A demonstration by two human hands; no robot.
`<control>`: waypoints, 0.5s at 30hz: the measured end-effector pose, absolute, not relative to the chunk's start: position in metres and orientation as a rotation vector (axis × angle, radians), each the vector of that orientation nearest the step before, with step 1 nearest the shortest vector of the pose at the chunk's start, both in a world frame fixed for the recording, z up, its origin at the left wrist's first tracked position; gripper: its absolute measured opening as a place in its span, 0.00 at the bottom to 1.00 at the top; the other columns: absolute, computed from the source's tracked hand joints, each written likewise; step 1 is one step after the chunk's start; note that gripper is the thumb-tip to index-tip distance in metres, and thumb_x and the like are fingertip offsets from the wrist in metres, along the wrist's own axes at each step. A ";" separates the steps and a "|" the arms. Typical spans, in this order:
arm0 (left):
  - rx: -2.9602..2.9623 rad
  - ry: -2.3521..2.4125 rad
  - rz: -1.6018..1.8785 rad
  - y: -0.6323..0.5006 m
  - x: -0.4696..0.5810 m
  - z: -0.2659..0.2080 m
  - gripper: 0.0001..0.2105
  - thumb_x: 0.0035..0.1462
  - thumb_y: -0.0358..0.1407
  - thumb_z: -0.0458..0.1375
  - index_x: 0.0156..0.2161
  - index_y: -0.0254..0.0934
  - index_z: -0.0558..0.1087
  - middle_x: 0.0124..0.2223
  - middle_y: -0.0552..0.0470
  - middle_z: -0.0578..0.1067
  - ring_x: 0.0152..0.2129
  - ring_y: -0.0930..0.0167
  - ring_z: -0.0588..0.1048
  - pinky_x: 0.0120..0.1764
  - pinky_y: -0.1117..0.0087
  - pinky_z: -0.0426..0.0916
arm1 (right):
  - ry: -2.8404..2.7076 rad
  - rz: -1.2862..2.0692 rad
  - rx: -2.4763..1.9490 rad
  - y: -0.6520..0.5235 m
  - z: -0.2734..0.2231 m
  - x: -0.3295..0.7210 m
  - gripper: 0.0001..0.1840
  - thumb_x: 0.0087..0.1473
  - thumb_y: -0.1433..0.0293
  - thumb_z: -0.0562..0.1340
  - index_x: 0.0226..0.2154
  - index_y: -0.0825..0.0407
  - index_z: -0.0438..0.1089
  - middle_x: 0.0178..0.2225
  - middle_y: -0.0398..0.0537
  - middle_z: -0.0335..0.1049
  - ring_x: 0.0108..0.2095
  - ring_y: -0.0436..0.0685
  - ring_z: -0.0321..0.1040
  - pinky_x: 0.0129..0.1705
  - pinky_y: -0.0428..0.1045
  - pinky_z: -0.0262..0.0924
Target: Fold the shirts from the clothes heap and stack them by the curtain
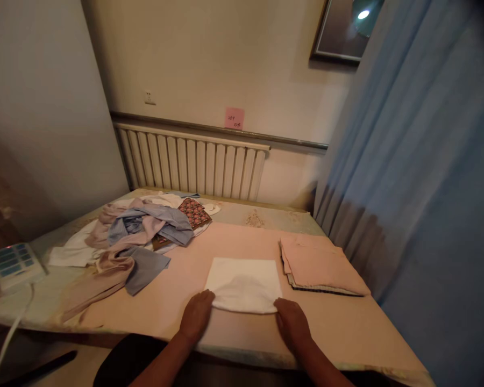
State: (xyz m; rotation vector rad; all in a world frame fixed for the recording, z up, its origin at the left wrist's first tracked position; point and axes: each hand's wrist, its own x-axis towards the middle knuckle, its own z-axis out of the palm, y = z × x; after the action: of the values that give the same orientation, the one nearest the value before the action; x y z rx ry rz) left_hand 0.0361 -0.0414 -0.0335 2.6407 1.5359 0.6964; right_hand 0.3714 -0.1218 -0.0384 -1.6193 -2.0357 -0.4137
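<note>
A white cloth (244,282), folded into a rough rectangle, lies on the pink cover in front of me. Its near edge is a rounded fold with a slight bulge above it. My left hand (197,316) grips the near left corner, fingers closed on the fabric. At the near right corner, my right hand (293,321) pinches the same cloth. Just right of it rests a stack of folded cloths (322,266), pink on top with darker layers beneath. Further left spreads a loose heap of crumpled clothes (145,226) in white, blue-grey and dusty pink.
The pink cover (242,242) lies over the table. A patterned red cloth (194,212) sits in the heap. On the left edge is a white power strip (18,266) with a cable. Behind stands a radiator (193,161); a blue curtain (407,161) hangs along the right side.
</note>
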 end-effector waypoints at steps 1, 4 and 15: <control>2.609 1.522 0.750 -0.041 0.036 -0.019 0.14 0.57 0.27 0.49 0.43 0.38 0.74 0.45 0.45 0.78 0.44 0.64 0.75 0.54 0.58 0.63 | -1.971 -0.389 -1.610 -0.119 -0.027 0.372 0.18 0.51 0.77 0.53 0.41 0.52 0.72 0.40 0.52 0.76 0.41 0.59 0.71 0.46 0.53 0.63; 2.465 1.542 0.878 -0.037 0.036 0.037 0.11 0.58 0.30 0.48 0.40 0.39 0.72 0.37 0.50 0.77 0.38 0.67 0.74 0.46 0.65 0.65 | -1.762 -0.262 -1.574 -0.109 0.023 0.373 0.16 0.53 0.74 0.51 0.40 0.53 0.72 0.38 0.52 0.75 0.38 0.58 0.71 0.42 0.51 0.64; 1.891 1.711 0.644 0.021 0.047 0.098 0.07 0.56 0.36 0.49 0.32 0.38 0.67 0.30 0.55 0.72 0.30 0.71 0.71 0.32 0.73 0.60 | -1.405 0.389 -1.767 -0.048 0.081 0.384 0.19 0.47 0.68 0.53 0.40 0.53 0.72 0.38 0.49 0.75 0.37 0.56 0.70 0.40 0.48 0.64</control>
State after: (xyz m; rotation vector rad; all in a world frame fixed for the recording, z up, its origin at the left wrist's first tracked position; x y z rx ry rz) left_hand 0.0475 0.0206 0.0978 1.8909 1.7107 0.6436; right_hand 0.3836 -0.0475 0.0806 -1.7671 -1.4046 0.3891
